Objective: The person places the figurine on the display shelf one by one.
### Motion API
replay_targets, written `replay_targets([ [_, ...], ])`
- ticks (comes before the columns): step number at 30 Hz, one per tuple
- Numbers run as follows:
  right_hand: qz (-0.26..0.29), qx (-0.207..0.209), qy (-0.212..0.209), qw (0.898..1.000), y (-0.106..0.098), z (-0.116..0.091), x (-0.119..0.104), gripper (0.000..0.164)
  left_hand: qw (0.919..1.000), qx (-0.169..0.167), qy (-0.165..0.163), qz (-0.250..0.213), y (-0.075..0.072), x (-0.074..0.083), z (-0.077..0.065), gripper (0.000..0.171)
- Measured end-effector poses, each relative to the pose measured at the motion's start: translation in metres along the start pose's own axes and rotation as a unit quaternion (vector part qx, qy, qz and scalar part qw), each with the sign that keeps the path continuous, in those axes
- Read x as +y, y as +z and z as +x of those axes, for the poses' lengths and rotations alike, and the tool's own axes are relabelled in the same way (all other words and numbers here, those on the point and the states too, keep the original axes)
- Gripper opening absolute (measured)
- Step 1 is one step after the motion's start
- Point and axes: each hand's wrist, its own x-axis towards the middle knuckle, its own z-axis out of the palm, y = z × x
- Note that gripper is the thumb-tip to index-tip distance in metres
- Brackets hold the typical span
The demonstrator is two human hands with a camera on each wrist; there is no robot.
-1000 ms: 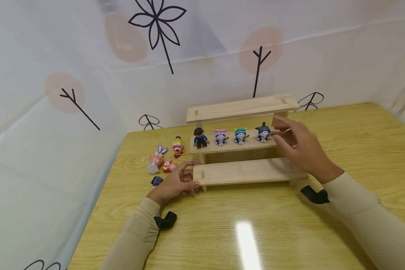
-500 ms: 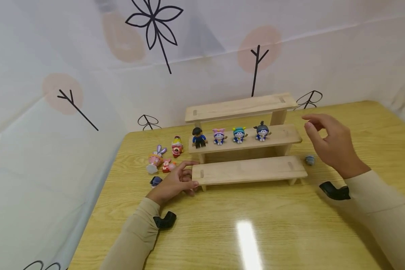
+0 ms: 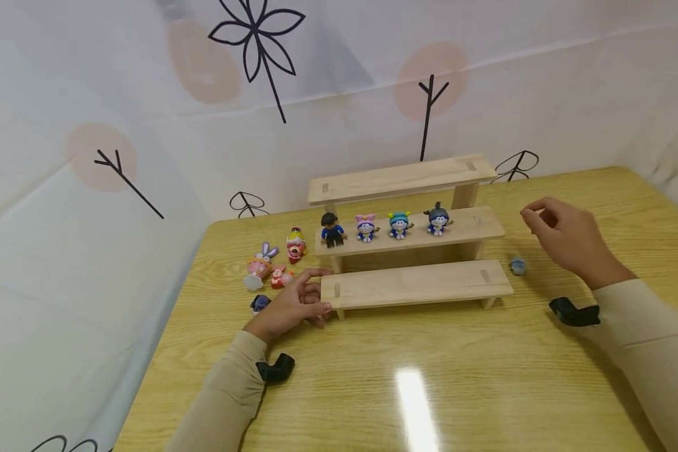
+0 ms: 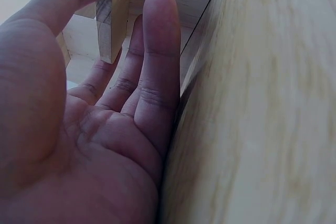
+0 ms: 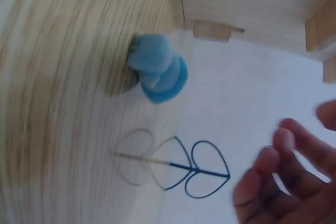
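Observation:
My left hand (image 3: 290,307) grips the left end of the lowest step of a three-tier wooden display shelf (image 3: 412,284). In the left wrist view its thumb touches the board's edge and the fingers (image 4: 160,51) reach beneath. Off the shelf's right side, my right hand (image 3: 567,242) hovers with loosely bent fingers, holding nothing. A small light-blue figurine (image 3: 518,266) stands on the table between that hand and the shelf; the right wrist view shows the figurine (image 5: 152,56) apart from the fingers (image 5: 262,163).
The middle step carries a dark-haired toy man (image 3: 333,231) and three blue cat figurines (image 3: 398,226) in a row. Left of the shelf lie a rabbit-eared figurine (image 3: 259,266), a yellow-topped one (image 3: 296,245), a small red-and-pink one (image 3: 280,277) and a dark one (image 3: 259,304). A patterned cloth (image 3: 339,138) hangs behind.
My right hand has drawn away from the dark-hatted figurine on the middle step, moving right past the shelf's end and uncovering the light-blue figurine. The left hand stays on the lowest step.

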Motion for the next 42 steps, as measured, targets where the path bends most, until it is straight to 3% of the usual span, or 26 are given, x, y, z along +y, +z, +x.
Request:
replay_targets([
  [7, -0.048, -0.141, 0.016, 0.989, 0.001, 0.005, 0.011, 0.048, 1.0000, -0.001, -0.001, 0.010, -0.001, -0.002, 0.000, 0.067],
  [16, -0.053, -0.220, 0.017, 0.974, 0.002, 0.004, 0.023, 0.042, 1.0000, -0.001, 0.002, 0.006, 0.000, 0.000, -0.001, 0.068],
  [28, -0.046, -0.259, 0.000, 0.965, 0.008, 0.001, 0.025, 0.036, 1.0000, -0.001, 0.002, 0.007, 0.001, 0.001, -0.001, 0.067],
  [42, -0.070, -0.249, -0.011, 0.966, 0.012, -0.002, 0.020, 0.033, 1.0000, -0.003, 0.002, 0.003, 0.000, 0.001, -0.001, 0.068],
])
